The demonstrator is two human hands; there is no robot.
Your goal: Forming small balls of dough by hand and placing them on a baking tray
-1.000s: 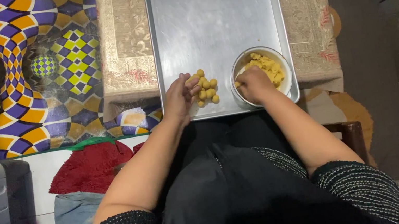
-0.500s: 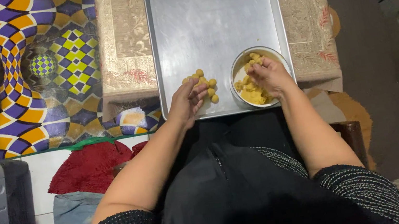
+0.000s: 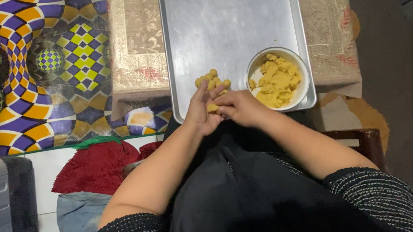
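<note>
My left hand (image 3: pixel 201 112) and right hand (image 3: pixel 238 108) meet at the near edge of the long silver metal baking tray (image 3: pixel 227 14), fingers curled together, pinching; both bare forearms angle inward from my elbows.

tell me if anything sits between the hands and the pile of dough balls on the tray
Nothing visible does. Left hand and right hand meet around a dough piece right beside the balls on the tray.
</note>
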